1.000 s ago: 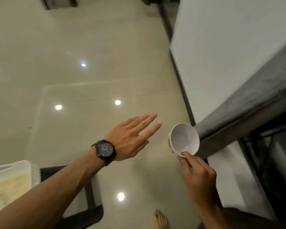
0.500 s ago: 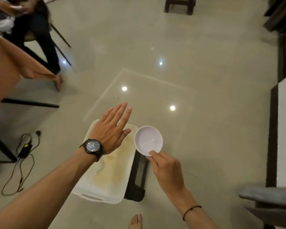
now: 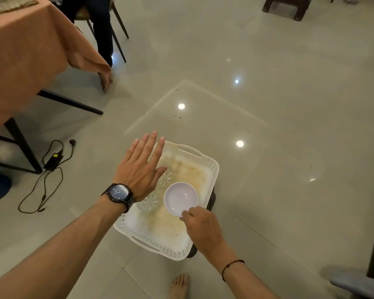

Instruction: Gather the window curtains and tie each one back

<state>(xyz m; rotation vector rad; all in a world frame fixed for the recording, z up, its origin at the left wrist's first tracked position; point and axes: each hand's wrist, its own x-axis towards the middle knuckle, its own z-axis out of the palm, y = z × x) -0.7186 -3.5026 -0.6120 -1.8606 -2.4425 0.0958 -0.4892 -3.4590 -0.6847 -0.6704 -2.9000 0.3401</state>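
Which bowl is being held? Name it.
The opaque white bowl, pinched at its rim by the right hand. The two clear glass bowls sit in the white tray, gripped by neither hand.

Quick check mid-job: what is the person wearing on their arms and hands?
Both forearms are bare, with no sleeves or gloves. Behind the left hand sits a black watch with a round dark dial and a link band. Behind the right hand is a thin black cord bracelet.
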